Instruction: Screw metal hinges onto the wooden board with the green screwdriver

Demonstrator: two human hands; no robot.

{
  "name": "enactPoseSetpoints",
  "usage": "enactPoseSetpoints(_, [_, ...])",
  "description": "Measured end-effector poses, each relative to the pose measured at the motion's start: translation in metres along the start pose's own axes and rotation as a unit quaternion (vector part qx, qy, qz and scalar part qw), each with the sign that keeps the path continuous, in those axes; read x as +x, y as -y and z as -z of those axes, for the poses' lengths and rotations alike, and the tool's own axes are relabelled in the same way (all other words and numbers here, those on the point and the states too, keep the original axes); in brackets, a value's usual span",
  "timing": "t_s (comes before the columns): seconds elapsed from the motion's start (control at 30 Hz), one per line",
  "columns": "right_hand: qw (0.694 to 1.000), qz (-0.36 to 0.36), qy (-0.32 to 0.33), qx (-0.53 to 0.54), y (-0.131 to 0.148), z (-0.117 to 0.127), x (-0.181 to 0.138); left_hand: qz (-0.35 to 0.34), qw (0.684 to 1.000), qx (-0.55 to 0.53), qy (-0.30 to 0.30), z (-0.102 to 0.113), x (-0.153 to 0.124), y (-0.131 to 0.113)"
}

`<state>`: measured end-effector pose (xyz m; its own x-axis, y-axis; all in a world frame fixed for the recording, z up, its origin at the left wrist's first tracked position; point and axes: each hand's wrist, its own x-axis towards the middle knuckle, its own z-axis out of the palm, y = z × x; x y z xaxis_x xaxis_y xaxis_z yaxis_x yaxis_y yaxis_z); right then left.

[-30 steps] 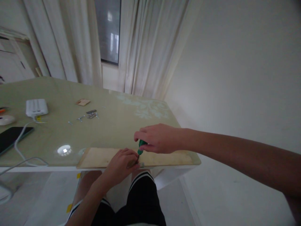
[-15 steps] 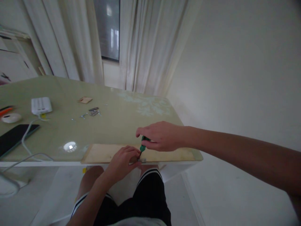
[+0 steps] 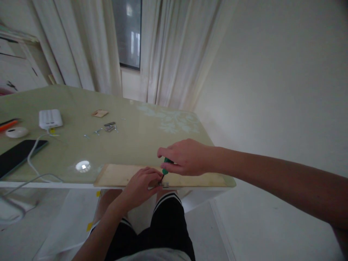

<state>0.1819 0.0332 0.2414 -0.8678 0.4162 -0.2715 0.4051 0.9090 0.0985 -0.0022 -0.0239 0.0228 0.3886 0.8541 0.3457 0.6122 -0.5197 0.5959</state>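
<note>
My right hand [image 3: 185, 156] is closed around the green handle of a screwdriver [image 3: 165, 170], whose tip points down at a small metal hinge [image 3: 165, 184]. The hinge lies at the near edge of a pale wooden board [image 3: 195, 179], which rests along the front edge of the table. My left hand [image 3: 144, 183] lies over the board, its thumb and fingertips pinched together beside the screwdriver's tip. Whatever is between those fingers is too small and hidden to make out.
Farther back on the table [image 3: 136, 145] are loose screws [image 3: 98, 131], metal hinges [image 3: 110, 127] and a small wooden piece [image 3: 100, 113]. To the left lie a white power bank [image 3: 50, 118] with a cable, a phone [image 3: 20, 156], a white round object [image 3: 16, 132] and an orange tool [image 3: 8, 125].
The view has shifted slightly, and my legs have moved a little under the table. Both hands keep almost the same place at the hinge, the screwdriver still held in the right.
</note>
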Motion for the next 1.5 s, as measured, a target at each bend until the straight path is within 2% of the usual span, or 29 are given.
enactPoseSetpoints(0.07, [0.998, -0.048, 0.010, -0.032, 0.0016, -0.0003, 0.0018, 0.000, 1.000, -0.006, 0.003, 0.0016, 0.0003, -0.0009])
enactPoseSetpoints(0.13, [0.997, -0.060, 0.015, -0.053, 0.0025, -0.0008, 0.0031, 0.007, 1.000, -0.007, 0.009, 0.0028, 0.0004, -0.0020])
enactPoseSetpoints(0.33, [0.998, 0.061, -0.009, 0.018, -0.0013, 0.0002, -0.0003, 0.011, 1.000, 0.005, 0.006, 0.0033, 0.0006, -0.0037])
enactPoseSetpoints(0.4, [0.996, 0.078, -0.016, 0.035, -0.0013, 0.0015, -0.0019, 0.007, 1.000, 0.009, 0.008, 0.0033, 0.0008, -0.0034])
enactPoseSetpoints(0.47, [0.999, 0.044, -0.004, 0.028, 0.0003, 0.0027, -0.0021, 0.001, 1.000, 0.007, 0.009, 0.0034, 0.0010, -0.0029])
enactPoseSetpoints(0.57, [0.999, -0.045, 0.024, -0.013, 0.0036, 0.0030, 0.0000, -0.008, 1.000, -0.009, 0.004, 0.0035, 0.0009, -0.0022])
enactPoseSetpoints(0.63, [0.997, -0.067, 0.027, -0.034, 0.0043, 0.0024, 0.0014, -0.010, 1.000, -0.021, 0.002, 0.0032, 0.0008, -0.0015])
enactPoseSetpoints(0.83, [0.999, 0.049, 0.001, 0.022, -0.0019, 0.0010, -0.0010, -0.010, 1.000, -0.027, 0.006, 0.0032, 0.0024, -0.0007])
enactPoseSetpoints(0.9, [0.998, 0.058, -0.007, 0.035, -0.0030, 0.0005, -0.0011, -0.006, 1.000, -0.029, 0.010, 0.0041, 0.0031, -0.0014])
enactPoseSetpoints(1.07, [0.996, -0.088, 0.012, -0.003, -0.0002, -0.0018, 0.0024, 0.000, 0.999, -0.023, 0.023, 0.0054, 0.0033, -0.0027])
enactPoseSetpoints(1.1, [0.995, -0.096, 0.015, -0.012, 0.0003, -0.0019, 0.0025, 0.002, 1.000, -0.020, 0.023, 0.0053, 0.0033, -0.0028])
enactPoseSetpoints(1.13, [0.996, -0.083, 0.016, -0.014, 0.0006, -0.0018, 0.0021, 0.004, 1.000, -0.015, 0.023, 0.0051, 0.0035, -0.0029])
enactPoseSetpoints(1.27, [0.998, 0.067, -0.007, 0.016, -0.0007, -0.0007, -0.0012, 0.011, 1.000, 0.009, 0.022, 0.0046, 0.0041, -0.0040])
enactPoseSetpoints(1.3, [0.996, 0.081, -0.010, 0.025, -0.0011, -0.0005, -0.0014, 0.012, 1.000, 0.012, 0.020, 0.0045, 0.0041, -0.0042])
enactPoseSetpoints(1.33, [0.997, 0.069, -0.010, 0.031, -0.0014, -0.0006, -0.0010, 0.013, 1.000, 0.013, 0.019, 0.0043, 0.0038, -0.0044])
enactPoseSetpoints(1.43, [0.998, -0.047, 0.004, 0.036, -0.0011, -0.0005, 0.0020, 0.009, 1.000, 0.007, 0.011, 0.0032, 0.0026, -0.0041])
enactPoseSetpoints(1.5, [0.995, -0.091, 0.011, 0.024, -0.0001, 0.0005, 0.0034, 0.002, 1.000, 0.001, 0.006, 0.0023, 0.0023, -0.0029])
